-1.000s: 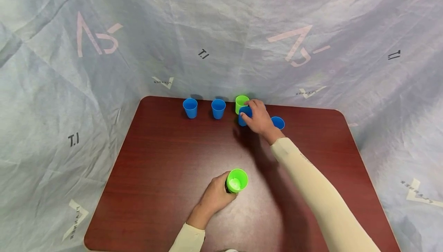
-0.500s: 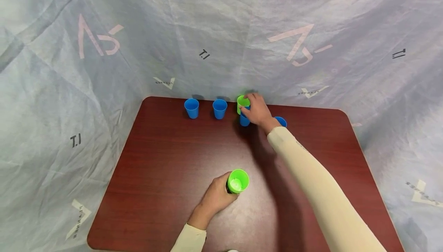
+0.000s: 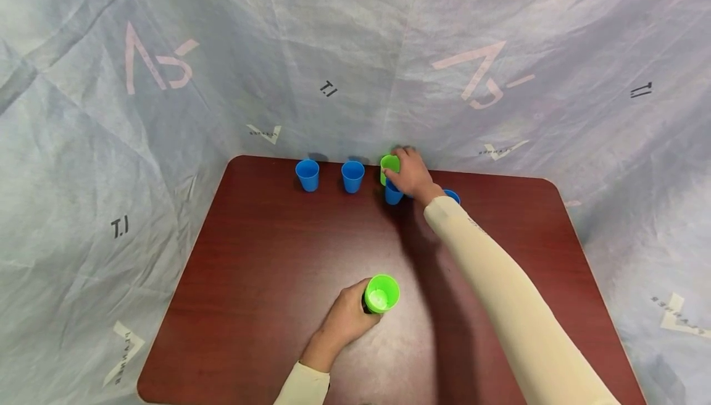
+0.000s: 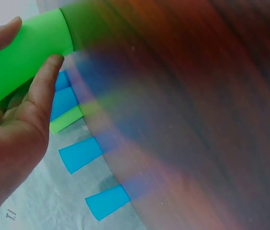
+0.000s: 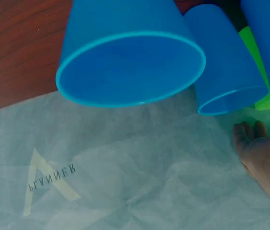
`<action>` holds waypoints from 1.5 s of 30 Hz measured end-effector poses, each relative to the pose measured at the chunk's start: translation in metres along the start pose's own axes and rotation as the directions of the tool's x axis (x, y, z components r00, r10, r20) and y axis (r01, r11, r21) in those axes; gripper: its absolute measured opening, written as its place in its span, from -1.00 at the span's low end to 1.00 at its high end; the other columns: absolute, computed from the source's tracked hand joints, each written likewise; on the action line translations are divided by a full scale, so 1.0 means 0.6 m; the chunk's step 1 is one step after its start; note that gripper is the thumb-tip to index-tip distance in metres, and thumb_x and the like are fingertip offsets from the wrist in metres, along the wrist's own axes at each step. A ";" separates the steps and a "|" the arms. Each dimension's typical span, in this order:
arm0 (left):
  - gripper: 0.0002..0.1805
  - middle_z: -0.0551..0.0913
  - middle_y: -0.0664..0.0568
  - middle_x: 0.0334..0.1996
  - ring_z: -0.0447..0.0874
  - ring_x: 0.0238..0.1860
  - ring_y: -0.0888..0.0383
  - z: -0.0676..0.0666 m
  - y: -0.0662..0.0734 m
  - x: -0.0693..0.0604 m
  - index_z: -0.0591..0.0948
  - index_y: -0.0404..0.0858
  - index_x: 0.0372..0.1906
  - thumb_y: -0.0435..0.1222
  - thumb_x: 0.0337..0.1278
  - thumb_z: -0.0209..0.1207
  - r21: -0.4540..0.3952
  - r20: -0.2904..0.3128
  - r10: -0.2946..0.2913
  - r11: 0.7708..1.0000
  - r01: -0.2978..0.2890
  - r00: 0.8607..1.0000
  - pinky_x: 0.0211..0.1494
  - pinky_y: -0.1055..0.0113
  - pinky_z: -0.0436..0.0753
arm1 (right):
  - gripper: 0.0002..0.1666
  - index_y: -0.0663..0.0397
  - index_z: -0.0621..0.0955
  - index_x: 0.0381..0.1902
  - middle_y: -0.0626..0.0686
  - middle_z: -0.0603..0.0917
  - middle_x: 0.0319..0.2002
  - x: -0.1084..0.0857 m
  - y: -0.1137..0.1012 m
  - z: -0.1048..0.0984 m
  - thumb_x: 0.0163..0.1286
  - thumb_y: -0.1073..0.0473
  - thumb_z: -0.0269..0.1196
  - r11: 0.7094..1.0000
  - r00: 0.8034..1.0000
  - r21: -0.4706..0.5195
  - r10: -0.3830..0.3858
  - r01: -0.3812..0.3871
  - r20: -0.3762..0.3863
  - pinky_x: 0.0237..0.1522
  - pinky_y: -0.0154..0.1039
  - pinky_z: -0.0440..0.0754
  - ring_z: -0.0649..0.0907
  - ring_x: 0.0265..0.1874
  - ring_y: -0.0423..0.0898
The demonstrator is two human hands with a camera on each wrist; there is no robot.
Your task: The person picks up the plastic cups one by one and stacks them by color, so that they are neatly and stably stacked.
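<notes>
Pale printed sheeting [image 3: 355, 41] behind reddish-brown table [image 3: 266, 281]

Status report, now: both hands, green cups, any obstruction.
Left hand grips near green cup. Right hand at far green cup, grip unclear. Blue cup stands just in front of far one, possibly in the way.

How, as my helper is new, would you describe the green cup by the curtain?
Look across the table to the curtain. Find the right hand there. Beside it is the green cup, while the neighbouring cups are blue.
</notes>
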State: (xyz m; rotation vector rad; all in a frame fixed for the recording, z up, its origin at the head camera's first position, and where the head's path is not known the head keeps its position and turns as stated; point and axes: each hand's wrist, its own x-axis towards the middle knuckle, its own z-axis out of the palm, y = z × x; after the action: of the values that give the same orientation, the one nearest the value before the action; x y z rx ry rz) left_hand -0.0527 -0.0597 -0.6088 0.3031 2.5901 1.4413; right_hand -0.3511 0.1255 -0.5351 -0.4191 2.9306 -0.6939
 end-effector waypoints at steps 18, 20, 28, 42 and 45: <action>-0.31 0.80 0.05 0.10 0.76 0.18 0.11 0.003 -0.001 -0.002 0.63 -0.13 0.29 -0.41 -0.07 0.53 0.005 -0.003 -0.003 1.000 0.003 1.000 0.29 0.05 0.70 | -0.16 0.07 0.22 0.63 0.29 0.24 0.60 0.018 -0.003 0.024 0.61 -0.20 0.17 0.997 0.997 0.014 0.072 -0.072 0.021 0.62 0.22 0.23 0.27 0.58 0.30; -0.31 0.80 0.05 0.10 0.76 0.18 0.12 0.002 -0.002 -0.002 0.63 -0.13 0.28 -0.41 -0.07 0.52 0.002 -0.005 -0.004 1.000 0.004 1.000 0.29 0.05 0.70 | -0.16 0.06 0.22 0.63 0.29 0.24 0.61 0.021 -0.006 0.026 0.61 -0.19 0.18 0.996 0.996 0.017 0.083 -0.084 0.031 0.62 0.22 0.23 0.27 0.58 0.30; -0.30 0.80 0.03 0.10 0.75 0.18 0.10 -0.001 -0.002 -0.002 0.63 -0.16 0.29 -0.43 -0.09 0.53 0.006 0.001 -0.013 1.000 0.013 1.000 0.30 0.03 0.69 | -0.17 0.05 0.23 0.62 0.26 0.25 0.59 0.029 -0.005 0.030 0.60 -0.17 0.21 0.992 0.993 0.058 0.110 -0.113 0.041 0.54 0.21 0.37 0.31 0.53 0.25; -0.30 0.81 0.03 0.09 0.76 0.18 0.08 -0.001 0.002 -0.004 0.63 -0.15 0.28 -0.44 -0.10 0.52 0.018 0.009 -0.020 1.000 0.020 1.000 0.28 0.01 0.70 | -0.27 0.11 0.32 0.57 0.22 0.34 0.53 0.027 0.016 0.041 0.62 -0.10 0.19 0.996 1.000 0.084 0.023 -0.023 -0.008 0.54 0.10 0.41 0.38 0.51 0.20; -0.30 0.81 0.03 0.09 0.76 0.18 0.08 -0.003 0.002 0.001 0.64 -0.15 0.28 -0.45 -0.09 0.52 0.021 0.007 -0.016 1.000 0.016 1.000 0.28 0.01 0.70 | -0.26 0.13 0.31 0.57 0.23 0.33 0.54 0.024 0.016 0.032 0.62 -0.07 0.21 0.995 0.999 0.100 -0.001 0.005 -0.040 0.56 0.09 0.39 0.38 0.52 0.21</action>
State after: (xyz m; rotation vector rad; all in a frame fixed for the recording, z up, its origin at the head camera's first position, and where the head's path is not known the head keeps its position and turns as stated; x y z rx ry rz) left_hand -0.0535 -0.0603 -0.6071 0.2891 2.5971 1.4064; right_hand -0.3639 0.1216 -0.5568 -0.4049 2.9163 -0.8547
